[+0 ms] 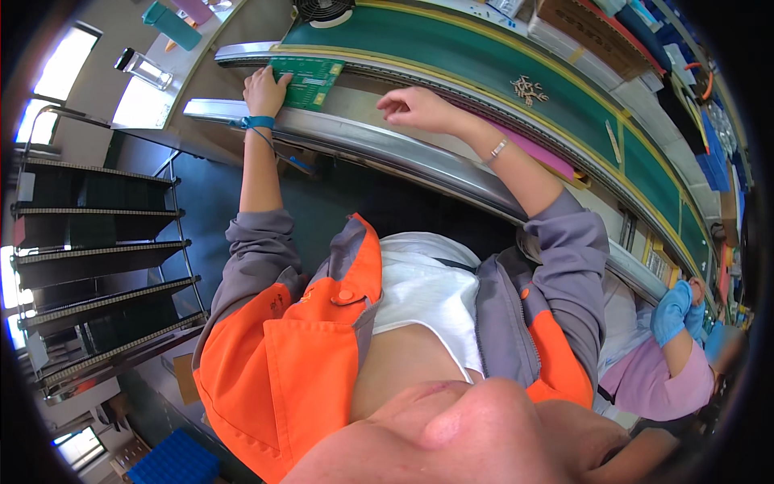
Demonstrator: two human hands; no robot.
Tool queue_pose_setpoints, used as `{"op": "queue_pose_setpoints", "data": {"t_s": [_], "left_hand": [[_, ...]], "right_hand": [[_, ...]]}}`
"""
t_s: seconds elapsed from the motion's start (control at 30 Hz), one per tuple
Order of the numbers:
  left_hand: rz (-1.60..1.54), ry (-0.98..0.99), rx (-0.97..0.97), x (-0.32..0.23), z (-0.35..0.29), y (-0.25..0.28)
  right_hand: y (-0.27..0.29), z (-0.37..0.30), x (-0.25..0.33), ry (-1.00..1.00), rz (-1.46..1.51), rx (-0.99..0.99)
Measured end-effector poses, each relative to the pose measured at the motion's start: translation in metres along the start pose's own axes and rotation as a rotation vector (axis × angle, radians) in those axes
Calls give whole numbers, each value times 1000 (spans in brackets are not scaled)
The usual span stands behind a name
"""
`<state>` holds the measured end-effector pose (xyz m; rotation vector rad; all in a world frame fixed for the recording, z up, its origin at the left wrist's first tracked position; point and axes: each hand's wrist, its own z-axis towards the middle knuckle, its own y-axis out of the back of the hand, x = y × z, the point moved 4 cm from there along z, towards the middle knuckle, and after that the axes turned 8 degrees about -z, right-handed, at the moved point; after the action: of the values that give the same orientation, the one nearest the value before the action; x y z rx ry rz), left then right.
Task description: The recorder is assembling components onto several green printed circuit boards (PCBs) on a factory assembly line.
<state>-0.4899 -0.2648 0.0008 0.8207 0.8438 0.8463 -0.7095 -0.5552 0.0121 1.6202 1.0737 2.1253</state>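
The lower middle of the frame is filled by the person's own chin and chest, out of focus and cut off by the lower edge, so nothing beneath them can be made out. Above that lies the orange and grey jacket [322, 355], open over a white shirt. Both grey sleeves are pushed back and the forearms reach up the frame toward the tabletop [355, 101].

The left hand [267, 90], upper left of centre, wears a blue wrist strap [256, 123] with a cord hanging down, and its fingers grasp the near left edge of a green circuit board [309, 81]. The board lies flat at the tabletop's left end, just short of the green conveyor belt [451, 56]; the fingertips are hidden against it. The right hand [415, 107] hovers palm down, fingers loosely curled and holding nothing, to the right of the board with bare tabletop between them. A thin bracelet [497, 149] sits on that wrist.

A metal rail [387, 145] edges the tabletop nearest the body. Farther up, the belt curves away to the right, mostly open, carrying a small cluster of pale parts [529, 89]. A black slotted rack [97, 258] stands at the left edge. At lower right, a co-worker's blue-gloved hands [673, 310] are partly cut off.
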Motion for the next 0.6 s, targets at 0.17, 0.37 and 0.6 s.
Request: {"op": "queue_pose_setpoints", "data": {"t_s": [0.17, 0.37, 0.6], "left_hand": [[-36, -124, -30, -31, -23, 6], [-64, -74, -102, -35, -20, 12], [-20, -13, -54, -47, -27, 10]], "right_hand": [[-22, 66, -25, -532, 524, -25], [-38, 98, -30, -628, 717, -97], [-47, 106, -27, -655, 806, -269]]}}
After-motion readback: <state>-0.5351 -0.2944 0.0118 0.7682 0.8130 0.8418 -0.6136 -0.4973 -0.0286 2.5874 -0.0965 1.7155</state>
